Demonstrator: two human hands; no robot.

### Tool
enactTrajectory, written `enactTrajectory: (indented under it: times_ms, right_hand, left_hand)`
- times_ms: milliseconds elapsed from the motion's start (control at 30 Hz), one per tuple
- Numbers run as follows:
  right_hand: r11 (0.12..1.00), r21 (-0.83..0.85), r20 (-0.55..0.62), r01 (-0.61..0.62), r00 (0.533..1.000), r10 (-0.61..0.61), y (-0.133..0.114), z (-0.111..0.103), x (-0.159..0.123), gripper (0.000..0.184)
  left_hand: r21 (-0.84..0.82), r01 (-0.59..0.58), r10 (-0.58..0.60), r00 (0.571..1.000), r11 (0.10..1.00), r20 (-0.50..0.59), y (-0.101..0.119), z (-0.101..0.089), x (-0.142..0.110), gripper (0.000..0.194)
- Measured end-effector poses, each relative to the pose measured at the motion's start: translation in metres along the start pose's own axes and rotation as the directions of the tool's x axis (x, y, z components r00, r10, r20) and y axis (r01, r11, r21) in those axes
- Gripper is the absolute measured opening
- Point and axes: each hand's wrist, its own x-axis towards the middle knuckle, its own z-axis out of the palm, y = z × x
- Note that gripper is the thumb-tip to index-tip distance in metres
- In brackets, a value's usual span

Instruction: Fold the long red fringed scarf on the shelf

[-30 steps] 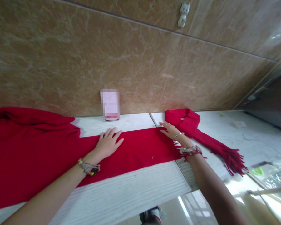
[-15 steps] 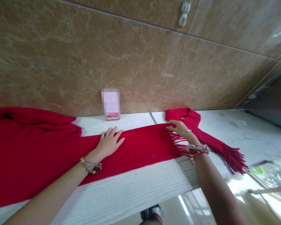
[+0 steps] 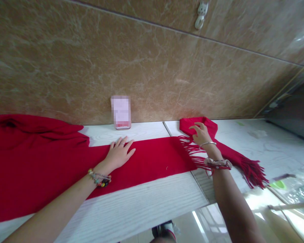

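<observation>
A red fringed scarf [image 3: 152,158] lies flat along the white wood-grain table, its tasselled end pointing right. My left hand [image 3: 118,156] rests palm down on it, fingers spread. Just past the fringe, my right hand [image 3: 202,135] hovers with fingers apart and a little bent, nothing in them. Behind and beside that hand lies a second red scarf [image 3: 228,152], its far part looped near the wall and its tassels spread to the right. At the left, the red cloth widens into a bunched, folded heap [image 3: 35,135]; whether it is all one piece I cannot tell.
A phone-like slab [image 3: 122,113], blurred out, leans against the brown marbled wall [image 3: 152,67]. A white cat-shaped hook [image 3: 201,15] is fixed higher up. The table [image 3: 147,202] has a seam near its right part, with tiled floor below its front edge.
My right hand first lay on the fringed end, then pinched its far corner and drew it rightward. Now it has let go and moved up and right. My left hand has stayed put.
</observation>
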Motion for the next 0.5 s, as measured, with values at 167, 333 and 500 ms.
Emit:
enactTrajectory:
  times_ms: [167, 333, 500]
  right_hand:
    - [0.988, 0.053, 0.427, 0.142, 0.892, -0.151, -0.046, 0.012, 0.003, 0.035]
    - [0.996, -0.085, 0.497, 0.039, 0.868, 0.008, -0.049, 0.018, -0.001, 0.026]
    - [0.973, -0.214, 0.442, -0.082, 0.880, 0.172, -0.038, 0.010, 0.000, 0.024]
  left_hand:
    - [0.002, -0.005, 0.005, 1.000, 1.000, -0.011, 0.000, 0.000, 0.000, 0.049]
    - [0.002, -0.014, 0.014, 1.000, 1.000, -0.013, -0.001, 0.000, 0.000, 0.049]
    - [-0.006, -0.010, 0.010, 1.000, 1.000, -0.013, 0.000, -0.001, 0.000, 0.049]
